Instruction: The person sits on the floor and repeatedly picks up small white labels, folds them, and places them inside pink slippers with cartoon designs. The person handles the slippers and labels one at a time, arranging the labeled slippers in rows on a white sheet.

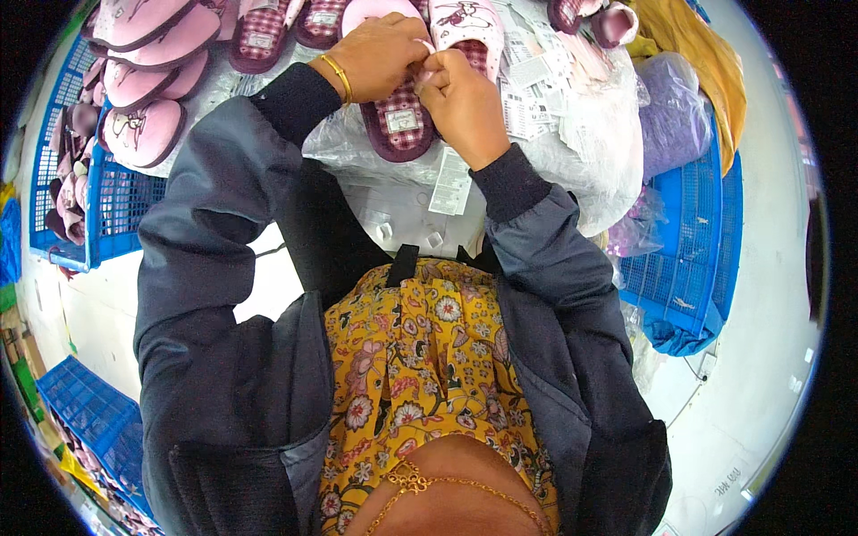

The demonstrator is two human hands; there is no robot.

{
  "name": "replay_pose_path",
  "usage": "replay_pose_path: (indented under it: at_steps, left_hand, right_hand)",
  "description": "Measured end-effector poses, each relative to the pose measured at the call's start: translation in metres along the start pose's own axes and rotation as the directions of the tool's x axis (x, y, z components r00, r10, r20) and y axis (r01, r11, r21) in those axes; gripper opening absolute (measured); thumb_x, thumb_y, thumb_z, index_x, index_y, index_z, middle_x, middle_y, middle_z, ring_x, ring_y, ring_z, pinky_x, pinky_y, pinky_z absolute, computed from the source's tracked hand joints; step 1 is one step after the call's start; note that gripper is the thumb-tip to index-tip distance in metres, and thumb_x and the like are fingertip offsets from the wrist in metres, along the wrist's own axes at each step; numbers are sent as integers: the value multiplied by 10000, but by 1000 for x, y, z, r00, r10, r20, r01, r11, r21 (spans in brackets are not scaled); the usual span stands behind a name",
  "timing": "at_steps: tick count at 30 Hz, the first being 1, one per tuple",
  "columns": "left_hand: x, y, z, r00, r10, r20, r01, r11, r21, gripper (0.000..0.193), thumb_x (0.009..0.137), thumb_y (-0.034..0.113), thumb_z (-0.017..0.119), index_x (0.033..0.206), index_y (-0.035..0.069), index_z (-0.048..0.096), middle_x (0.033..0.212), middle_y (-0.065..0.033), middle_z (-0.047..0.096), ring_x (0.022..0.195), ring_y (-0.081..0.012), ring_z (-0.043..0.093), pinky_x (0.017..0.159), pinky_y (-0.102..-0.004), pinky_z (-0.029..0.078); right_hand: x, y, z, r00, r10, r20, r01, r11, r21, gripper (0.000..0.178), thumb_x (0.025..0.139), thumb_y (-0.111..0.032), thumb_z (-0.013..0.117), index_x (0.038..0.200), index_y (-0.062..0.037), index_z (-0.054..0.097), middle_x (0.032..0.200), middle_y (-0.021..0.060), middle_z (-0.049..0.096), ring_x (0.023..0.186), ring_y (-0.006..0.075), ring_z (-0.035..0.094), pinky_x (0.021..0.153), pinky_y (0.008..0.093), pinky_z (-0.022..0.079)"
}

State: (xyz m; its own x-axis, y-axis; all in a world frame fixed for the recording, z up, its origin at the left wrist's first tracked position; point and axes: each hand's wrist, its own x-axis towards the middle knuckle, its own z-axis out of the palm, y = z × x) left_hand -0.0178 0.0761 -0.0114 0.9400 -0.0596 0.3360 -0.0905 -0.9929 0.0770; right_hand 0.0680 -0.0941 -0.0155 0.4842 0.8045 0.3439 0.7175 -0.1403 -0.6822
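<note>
In front of me is a pair of slippers with checked insoles. The left slipper (399,134) has its dark red heel toward me, and the other slipper (465,20) has a pale upper with a drawn figure. My left hand (380,58) lies over the left slipper, fingers closed at the gap between the two. My right hand (463,105) meets it there in a pinch, thumb and forefinger pressed together. What the fingertips hold is too small and covered to make out. Printed paper tags (527,98) lie to the right of the pair.
Plastic sheeting (599,179) covers the work surface. Stacked pink slippers (143,129) stand at the left, beside a blue crate (125,210) holding more. Blue crates (684,268), a purple plastic-wrapped bundle (675,116) and a mustard cloth (697,54) are at the right. A loose tag (450,183) hangs at the near edge.
</note>
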Motion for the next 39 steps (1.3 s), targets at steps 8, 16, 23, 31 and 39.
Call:
replay_pose_path:
  at_steps: [8, 16, 23, 31, 39]
  left_hand:
    - [-2, -2, 5, 997, 50, -58, -43, 993, 110, 288, 799, 25, 597, 1087, 16, 617, 1248, -126, 560, 1193, -312, 542, 966, -401, 481]
    - [-5, -3, 8, 988, 23, -153, -9, 996, 94, 208, 798, 56, 564, 1001, 23, 598, 1084, -116, 564, 1098, -292, 545, 896, -397, 496]
    - [-3, 2, 8, 988, -35, -148, 32, 999, -22, 202, 808, 61, 549, 1001, 25, 598, 1065, -121, 569, 1089, -302, 544, 915, -403, 481]
    - [-4, 7, 2, 977, -45, -207, 43, 999, -17, 208, 786, 58, 601, 988, 17, 632, 1070, -122, 588, 1006, -306, 616, 884, -394, 515]
    - [-6, 10, 1, 977, -88, -196, 77, 995, -62, 145, 853, 80, 535, 973, 17, 588, 1132, -147, 578, 1065, -337, 567, 927, -431, 470]
  right_hand:
    - [-58, 0, -58, 993, 117, -27, -109, 972, 207, 257, 819, -102, 733, 1049, -41, 638, 955, 123, 657, 800, 257, 674, 706, 344, 529]
    - [-95, 5, -55, 997, 58, -58, -69, 975, -209, 487, 734, -153, 807, 1158, -42, 595, 1077, 131, 659, 977, 310, 616, 857, 413, 484]
    - [-91, 12, -40, 962, 272, -37, -273, 962, -9, 574, 747, -112, 817, 1224, -21, 513, 912, 114, 686, 778, 221, 669, 715, 348, 524]
    - [-92, 7, -67, 893, 373, 251, -450, 743, 496, 454, 850, -50, 745, 1225, 7, 496, 879, 79, 681, 791, 91, 632, 716, 250, 501]
    - [-88, 14, -76, 912, 322, 254, -404, 602, 689, 461, 899, -24, 673, 1297, 16, 445, 998, 109, 689, 888, 116, 624, 814, 260, 485]
